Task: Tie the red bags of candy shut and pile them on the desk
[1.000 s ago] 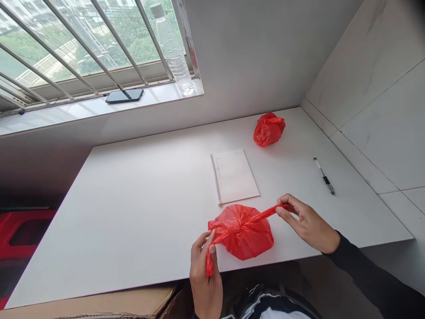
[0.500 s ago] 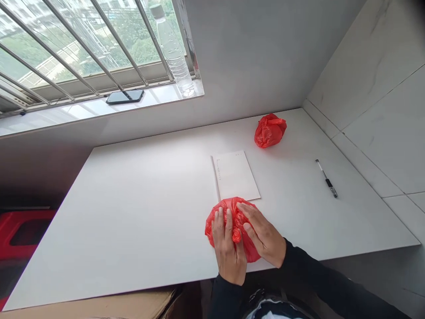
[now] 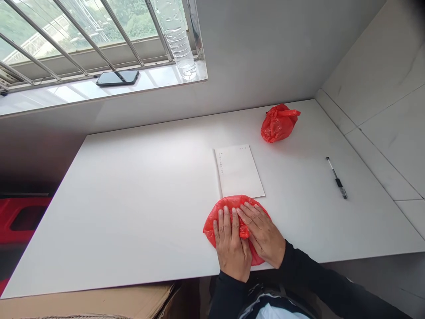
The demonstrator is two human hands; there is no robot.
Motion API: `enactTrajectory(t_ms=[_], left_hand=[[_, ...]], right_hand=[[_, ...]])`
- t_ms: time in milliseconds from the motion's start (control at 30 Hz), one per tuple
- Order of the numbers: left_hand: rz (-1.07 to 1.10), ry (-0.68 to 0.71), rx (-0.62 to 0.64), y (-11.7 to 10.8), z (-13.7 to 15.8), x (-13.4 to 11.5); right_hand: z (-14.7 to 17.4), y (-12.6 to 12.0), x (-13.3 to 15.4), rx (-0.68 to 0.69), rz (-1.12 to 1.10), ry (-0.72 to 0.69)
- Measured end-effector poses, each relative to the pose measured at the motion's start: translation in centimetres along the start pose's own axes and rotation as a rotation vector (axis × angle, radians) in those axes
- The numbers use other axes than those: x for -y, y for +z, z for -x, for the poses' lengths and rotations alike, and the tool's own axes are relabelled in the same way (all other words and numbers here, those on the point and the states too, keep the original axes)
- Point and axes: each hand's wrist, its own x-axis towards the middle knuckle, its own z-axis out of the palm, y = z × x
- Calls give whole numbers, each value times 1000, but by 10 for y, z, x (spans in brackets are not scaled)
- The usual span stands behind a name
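A red plastic bag (image 3: 212,221) lies flattened at the table's front edge, its bunched knot showing between my hands. My left hand (image 3: 232,248) rests flat on the bag's left part with fingers stretched forward. On the right part my right hand (image 3: 264,235) lies palm down, its fingers also extended and slanting toward the left. Just beyond the bag is a white booklet (image 3: 239,170), whose near edge the bag touches or overlaps. What the bag contains, if anything, is hidden.
A second, tied red plastic bag (image 3: 279,124) sits at the back right of the white table (image 3: 133,199). A pen (image 3: 337,178) lies on the right. On the windowsill are a phone (image 3: 117,78) and a clear bottle (image 3: 179,44). A cardboard box (image 3: 99,303) stands below the front edge.
Both hands have pressed down flatter and the right fingers have straightened. The bag has spread wider and lower. The whole view has tilted down slightly.
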Motion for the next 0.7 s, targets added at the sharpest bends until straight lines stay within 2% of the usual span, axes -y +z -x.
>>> enactTrajectory(t_ms=[100,233,300,367,467,533,700], left_hand=[[99,-63,-47,-17,-3,-11],[377,-269,-236,-49,-12,-29],[452,-342,-280,-60,-17,-32],[449,-396,-321,-67,-20,-26],[419,-488,-355,-67,-18,-11],[438,-517,-324,-62,-14,-5],[450,-410,-202,-31,-7,-13]], right_hand=[[-5,-24,14,-56,-222,145],[-14,-64,36,-154,-658,446],[-16,-76,40,-187,-808,490],[-15,-79,39,-222,-881,477],[-11,-73,31,-198,-868,509],[-10,-66,24,-137,-750,508],[-16,-43,10,-39,-363,246]])
